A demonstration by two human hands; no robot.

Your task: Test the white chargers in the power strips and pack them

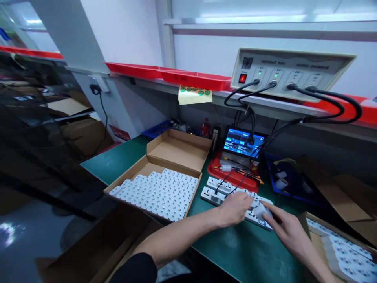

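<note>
My left hand rests with curled fingers on a white power strip lying on the green bench, fingers closed round a small white plug adapter I can barely see. My right hand pinches another white adapter seated on the same strip. A second strip lies just behind, with a black cable plugged in. To the left, an open cardboard box holds several rows of white adapters.
A red tray with small tools sits before a lit screen. A grey tester box with black cables stands on the shelf. Another box of adapters is at the right. A blue tray sits behind it.
</note>
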